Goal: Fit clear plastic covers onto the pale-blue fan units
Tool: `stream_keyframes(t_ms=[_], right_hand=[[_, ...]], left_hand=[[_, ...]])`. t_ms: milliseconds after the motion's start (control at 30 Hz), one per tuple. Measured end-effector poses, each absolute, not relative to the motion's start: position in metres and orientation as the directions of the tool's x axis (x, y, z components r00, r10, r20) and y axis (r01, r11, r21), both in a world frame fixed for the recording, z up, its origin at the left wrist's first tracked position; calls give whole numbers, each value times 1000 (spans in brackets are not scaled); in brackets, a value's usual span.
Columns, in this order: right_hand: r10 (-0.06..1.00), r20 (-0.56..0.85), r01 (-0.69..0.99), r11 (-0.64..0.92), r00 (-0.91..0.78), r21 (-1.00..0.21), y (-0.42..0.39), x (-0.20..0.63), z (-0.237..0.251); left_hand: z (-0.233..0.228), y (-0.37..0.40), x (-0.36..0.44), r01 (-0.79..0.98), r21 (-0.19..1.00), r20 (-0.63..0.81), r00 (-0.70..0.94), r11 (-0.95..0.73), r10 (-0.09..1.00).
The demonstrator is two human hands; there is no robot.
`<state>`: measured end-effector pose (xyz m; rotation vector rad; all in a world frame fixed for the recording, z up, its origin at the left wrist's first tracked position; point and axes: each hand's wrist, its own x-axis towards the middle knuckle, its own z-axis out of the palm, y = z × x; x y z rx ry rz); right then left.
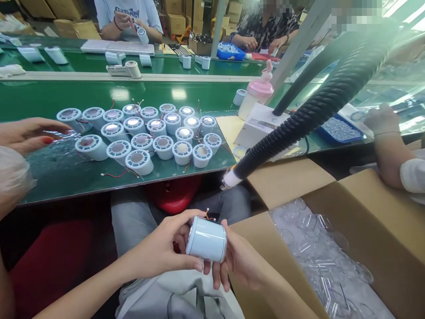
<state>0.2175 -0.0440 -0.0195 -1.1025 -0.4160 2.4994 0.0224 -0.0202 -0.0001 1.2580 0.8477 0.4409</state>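
Low over my lap, my left hand and my right hand together hold a pale blue cylindrical housing on its side; thin red wires stick out of its far end. Several like housings stand upright in a cluster on the green bench in front of me, each showing a round metal disc on top and trailing red wires. An open cardboard box stands to the right of my hands, filled with clear plastic parts.
A black corrugated hose slants down to a white nozzle above the box flap. A pink-capped bottle stands on the bench. Co-workers' hands show at left and right. Two people sit across a far green belt.
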Motion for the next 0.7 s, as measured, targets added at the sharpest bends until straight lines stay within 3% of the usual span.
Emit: stream_keyframes(t_ms=[433, 600, 700], right_hand=[[362, -624, -214, -929, -693, -302, -44, 211, -21], [289, -646, -196, -957, -707, -214, -41, 209, -20], [263, -615, -199, -965, -743, -172, -43, 207, -26]], left_hand=[[10, -23, 21, 219, 920, -386, 649, 324, 656], [1, -21, 22, 224, 962, -261, 598, 155, 757], [-9, -24, 23, 229, 961, -259, 565, 153, 783]])
